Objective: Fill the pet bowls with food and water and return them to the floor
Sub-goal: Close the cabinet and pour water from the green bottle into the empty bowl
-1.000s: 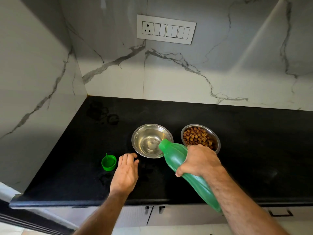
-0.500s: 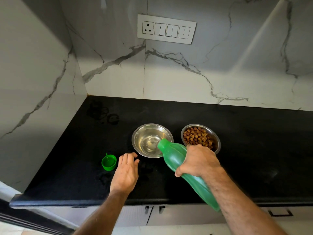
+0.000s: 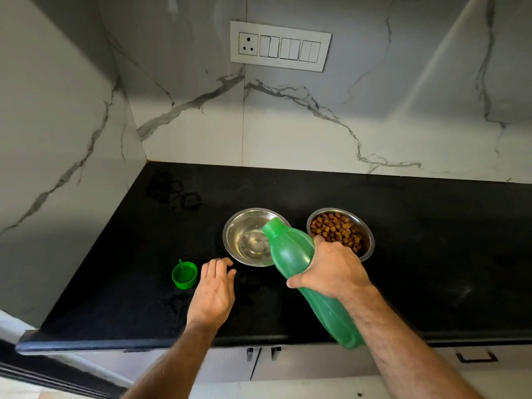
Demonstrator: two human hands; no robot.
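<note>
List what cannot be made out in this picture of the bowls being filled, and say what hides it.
- Green plastic bottle, head view: its mouth faces away, so any stream is unseen; right hand covers its middle.
- Steel bowl of brown kibble: near rim behind that hand.
- Left steel bowl: water level unclear through glare.

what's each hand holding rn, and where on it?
Right hand grips the green bottle around its mid-body, mouth tilted over the steel bowl. Left hand holds nothing, resting on the counter.

You have two steel bowls on the surface [image 3: 431, 226]: one bowl of water [image 3: 244, 240], one bowl of kibble [image 3: 342, 228]; one green bottle [image 3: 290, 254]; one green cap [image 3: 184, 275]; one switch plate [image 3: 280, 46]; two hands: left hand [image 3: 214, 289], right hand [image 3: 334, 272].
</note>
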